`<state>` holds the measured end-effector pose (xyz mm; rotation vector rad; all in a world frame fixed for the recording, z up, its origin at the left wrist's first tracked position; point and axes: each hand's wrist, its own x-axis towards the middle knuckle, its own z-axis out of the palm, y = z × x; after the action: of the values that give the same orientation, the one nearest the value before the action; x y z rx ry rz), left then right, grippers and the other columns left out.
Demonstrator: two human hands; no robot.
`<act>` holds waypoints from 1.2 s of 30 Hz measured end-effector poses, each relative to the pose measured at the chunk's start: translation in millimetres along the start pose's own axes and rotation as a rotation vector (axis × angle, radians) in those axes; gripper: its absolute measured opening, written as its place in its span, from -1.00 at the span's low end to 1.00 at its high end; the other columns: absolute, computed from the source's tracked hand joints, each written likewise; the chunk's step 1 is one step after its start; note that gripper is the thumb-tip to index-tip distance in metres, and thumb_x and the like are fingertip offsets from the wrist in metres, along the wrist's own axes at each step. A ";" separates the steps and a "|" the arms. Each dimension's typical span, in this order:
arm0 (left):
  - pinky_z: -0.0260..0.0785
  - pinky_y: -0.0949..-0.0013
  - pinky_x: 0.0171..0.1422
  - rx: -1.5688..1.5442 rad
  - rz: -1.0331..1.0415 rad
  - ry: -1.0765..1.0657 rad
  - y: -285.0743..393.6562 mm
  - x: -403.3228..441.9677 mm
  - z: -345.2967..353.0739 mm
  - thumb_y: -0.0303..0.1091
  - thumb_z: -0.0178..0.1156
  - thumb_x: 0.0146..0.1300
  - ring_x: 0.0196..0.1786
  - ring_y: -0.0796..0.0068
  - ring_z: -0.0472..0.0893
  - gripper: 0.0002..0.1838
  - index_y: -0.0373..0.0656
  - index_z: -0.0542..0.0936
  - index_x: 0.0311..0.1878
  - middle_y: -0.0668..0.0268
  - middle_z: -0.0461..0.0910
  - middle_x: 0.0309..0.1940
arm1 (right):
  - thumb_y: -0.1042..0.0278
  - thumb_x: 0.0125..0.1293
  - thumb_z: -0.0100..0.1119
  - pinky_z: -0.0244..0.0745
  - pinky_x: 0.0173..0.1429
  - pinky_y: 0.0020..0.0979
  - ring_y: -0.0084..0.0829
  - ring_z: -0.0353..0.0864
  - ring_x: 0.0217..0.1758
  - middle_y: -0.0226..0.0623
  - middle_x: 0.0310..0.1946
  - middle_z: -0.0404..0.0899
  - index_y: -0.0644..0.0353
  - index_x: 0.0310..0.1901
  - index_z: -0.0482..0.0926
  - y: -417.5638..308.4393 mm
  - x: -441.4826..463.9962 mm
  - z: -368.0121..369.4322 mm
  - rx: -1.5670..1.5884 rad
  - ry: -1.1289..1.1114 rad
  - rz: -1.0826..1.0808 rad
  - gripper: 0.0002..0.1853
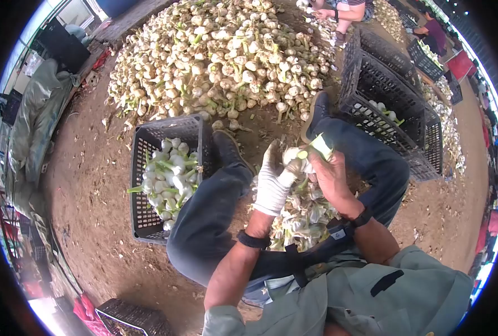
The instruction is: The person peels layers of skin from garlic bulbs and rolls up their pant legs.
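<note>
Between my legs, my left hand, in a white glove, is closed round a garlic bulb with a short cut stem. My bare right hand has its fingers closed on a green and white piece of peel beside the same bulb. Below both hands lies a heap of loose garlic peels. To the left of my left leg stands a black crate partly filled with whitish trimmed garlic bulbs.
A big pile of untrimmed garlic lies ahead. Stacked black crates stand at my right, with some garlic inside. Another person crouches at the top, and one more sits at the upper right. Green sheeting hangs at the left.
</note>
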<state>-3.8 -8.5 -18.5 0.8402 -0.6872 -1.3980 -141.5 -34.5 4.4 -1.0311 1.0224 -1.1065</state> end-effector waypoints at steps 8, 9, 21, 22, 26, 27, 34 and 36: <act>0.51 0.49 -0.13 0.025 -0.110 0.157 -9.2 -2.0 -11.4 -0.07 0.17 0.37 -0.14 0.51 0.61 -0.49 -0.24 0.45 0.22 0.26 0.62 -0.09 | 0.45 0.39 0.18 0.57 -0.25 -0.49 -0.57 0.65 -0.30 -0.32 -0.30 0.69 0.27 -0.19 0.67 34.9 -3.3 5.9 -0.188 -0.010 -0.289 -0.89; 0.51 0.49 -0.21 -0.028 -0.183 0.151 -1.5 -4.8 -12.8 0.01 0.11 0.39 -0.19 0.50 0.61 -0.49 -0.21 0.48 0.19 0.27 0.62 -0.10 | 0.42 0.39 0.18 0.60 -0.27 -0.48 -0.53 0.68 -0.30 -0.28 -0.30 0.70 0.24 -0.24 0.67 33.8 -4.9 8.2 -0.056 0.048 -0.145 -0.88; 0.30 0.39 0.32 0.066 0.078 -0.135 24.1 -6.3 -9.5 -0.28 0.06 0.18 0.20 0.45 0.49 -0.35 -0.30 0.36 0.37 0.21 0.48 0.25 | 0.35 0.23 0.23 0.51 0.00 -0.29 -0.15 0.66 -0.04 0.09 -0.05 0.60 0.30 0.11 0.52 -10.2 -2.6 -32.5 -0.908 -0.283 -0.016 -0.59; 0.26 0.37 0.37 0.068 0.097 -0.111 24.0 -8.5 -4.4 -0.31 0.06 0.18 0.25 0.44 0.45 -0.32 -0.29 0.30 0.41 0.21 0.41 0.32 | 0.35 0.24 0.22 0.50 0.03 -0.29 -0.16 0.64 -0.01 0.11 0.01 0.57 0.30 0.14 0.50 -21.8 -1.1 -27.0 -0.835 -0.347 0.140 -0.57; 0.32 0.47 0.24 0.068 0.156 -0.082 18.8 -9.3 2.5 -0.56 -0.02 0.18 0.06 0.57 0.47 -0.18 -0.15 0.02 0.56 0.30 0.50 0.10 | 0.39 0.21 0.22 0.53 -0.05 -0.34 -0.27 0.68 -0.14 0.01 -0.14 0.63 0.31 0.08 0.53 -13.7 -5.1 -12.5 -0.707 -0.262 -0.244 -0.60; 0.34 0.49 0.21 0.130 0.225 -0.040 17.5 -9.5 3.5 -0.56 -0.02 0.18 0.02 0.58 0.48 -0.17 -0.14 0.00 0.56 0.31 0.52 0.04 | 0.42 0.19 0.23 0.54 -0.11 -0.36 -0.30 0.69 -0.21 -0.04 -0.22 0.65 0.32 0.04 0.54 -18.4 -9.1 -3.7 -0.614 -0.211 -0.266 -0.63; 0.41 0.47 0.12 0.294 0.170 -0.140 19.4 -13.3 -0.3 -0.57 -0.03 0.16 -0.10 0.56 0.53 -0.16 -0.17 -0.01 0.56 0.33 0.54 -0.11 | 0.49 0.19 0.25 0.57 -0.26 -0.44 -0.50 0.68 -0.33 -0.23 -0.37 0.66 0.35 -0.08 0.57 -22.5 -11.2 3.4 -0.729 -0.189 -0.271 -0.74; 0.31 0.40 0.34 0.059 0.067 -0.091 26.8 -15.4 3.7 -0.46 -0.02 0.14 0.21 0.47 0.46 -0.17 -0.22 0.03 0.54 0.22 0.19 0.47 | 0.49 0.21 0.24 0.56 -0.25 -0.47 -0.55 0.66 -0.32 -0.26 -0.36 0.66 0.34 -0.10 0.58 -8.8 -8.0 -3.5 -0.664 -0.192 -0.224 -0.77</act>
<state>6.8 6.0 6.8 0.7966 -0.8229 -1.3671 -147.7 -28.4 13.2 -1.7830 1.1641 -0.8280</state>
